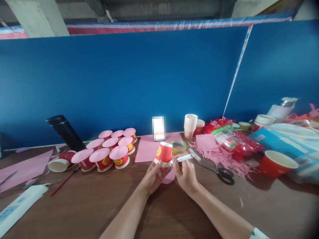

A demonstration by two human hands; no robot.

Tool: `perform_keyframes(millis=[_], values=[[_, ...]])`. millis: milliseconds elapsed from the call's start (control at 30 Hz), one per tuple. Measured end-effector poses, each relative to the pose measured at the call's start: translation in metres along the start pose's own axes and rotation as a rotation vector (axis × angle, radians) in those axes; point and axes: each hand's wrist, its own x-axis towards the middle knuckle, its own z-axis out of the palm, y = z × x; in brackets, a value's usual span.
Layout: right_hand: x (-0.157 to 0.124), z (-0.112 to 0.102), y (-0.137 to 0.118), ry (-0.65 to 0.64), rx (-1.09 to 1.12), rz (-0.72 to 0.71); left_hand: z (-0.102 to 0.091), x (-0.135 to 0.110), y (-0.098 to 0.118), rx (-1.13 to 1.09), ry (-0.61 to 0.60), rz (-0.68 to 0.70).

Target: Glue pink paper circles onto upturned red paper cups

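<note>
My left hand (155, 175) is closed around the lower part of a red paper cup (164, 152) with a yellow emblem and a patterned band along its bottom edge. The cup's white end faces up. My right hand (186, 174) grips a slim white pen-shaped tube (184, 158), its near end close to the cup's lower right edge; whether they touch I cannot tell. Below the hands, a round pink paper disc (169, 177) lies on the table, partly covered. Several red cups topped with pink paper discs (99, 155) stand in rows to the left.
Black scissors (225, 176), a tape roll (179, 146) and pink paper scraps (224, 156) lie to the right, near an orange-red cup (277, 164). White cups (190, 126) stand behind. Leftward are a black flask (66, 132), a tipped cup (61, 162) and a power strip (22, 205).
</note>
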Motion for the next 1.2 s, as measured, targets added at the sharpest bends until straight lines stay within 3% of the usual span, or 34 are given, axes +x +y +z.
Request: perform_keyframes(millis=[533, 933, 1200], values=[[-0.0015, 0.0034, 0.0, -0.047, 0.007, 0.019, -0.0013, 0.0013, 0.0, -0.016, -0.003, -0.011], [-0.0013, 0.0017, 0.0007, -0.065, 0.051, 0.002, -0.0017, 0.0029, -0.0026, -0.012, 0.061, 0.028], [0.0001, 0.0013, -0.0013, -0.045, 0.028, -0.034, 0.0002, 0.0015, -0.0016, 0.017, 0.011, 0.029]])
